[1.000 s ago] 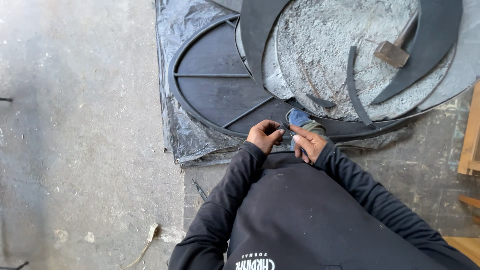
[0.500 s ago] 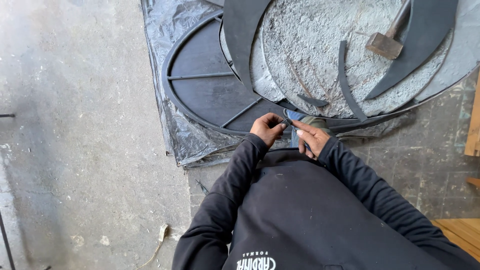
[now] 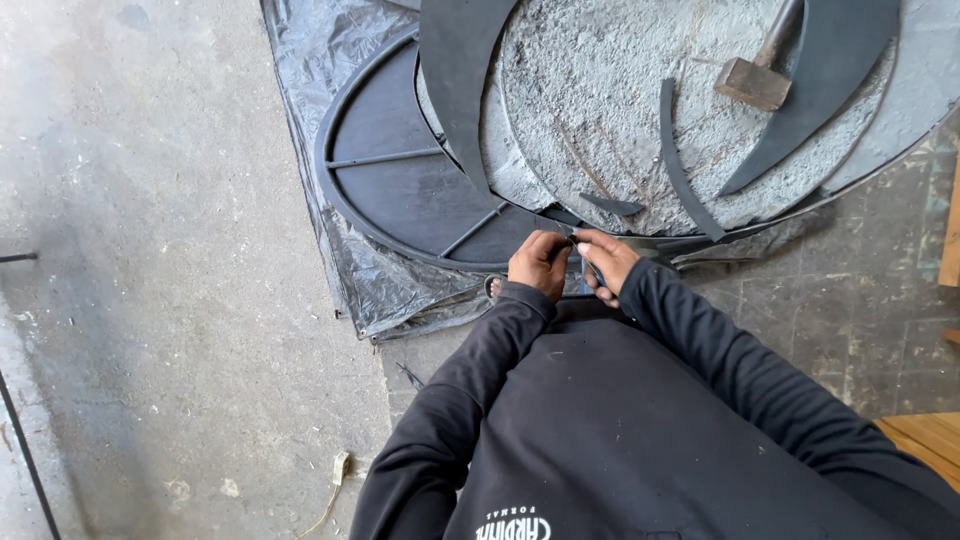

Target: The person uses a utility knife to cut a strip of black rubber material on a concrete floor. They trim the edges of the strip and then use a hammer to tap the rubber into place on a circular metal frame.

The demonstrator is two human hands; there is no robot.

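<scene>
Round black metal frame [image 3: 400, 190] lies flat on a crinkled plastic sheet [image 3: 330, 80] on the concrete floor [image 3: 150, 250]; thin cross bars show inside its rim. Both hands work at the near edge of that rim, right in front of the person's chest.

Left hand [image 3: 537, 262]: fingers curled in, tips pressed together on something small and dark at the rim. Can't tell what it is, too small.

Right hand [image 3: 603, 262]: fingers bunched, tips meeting the left hand's at the same spot. A bit of blue shows just under the thumb; can't tell if it's a tool or a rag. Both hands touch each other or nearly so.

Behind the frame, overlapping it: a grey rough-surfaced round slab [image 3: 620, 110]. On the slab:
- hammer [image 3: 755, 75], head down on the slab, handle running up out of view
- narrow curved black strip [image 3: 680, 160], lying loose
- small pointed black offcut [image 3: 612, 206] near the slab's near edge
- wide black crescent piece [image 3: 830, 80] at right
- another wide black curved piece [image 3: 460, 90] at left, crossing frame and slab

Black sleeves and sweatshirt fill the bottom of view. Wooden planks [image 3: 925, 435] at lower right.
</scene>
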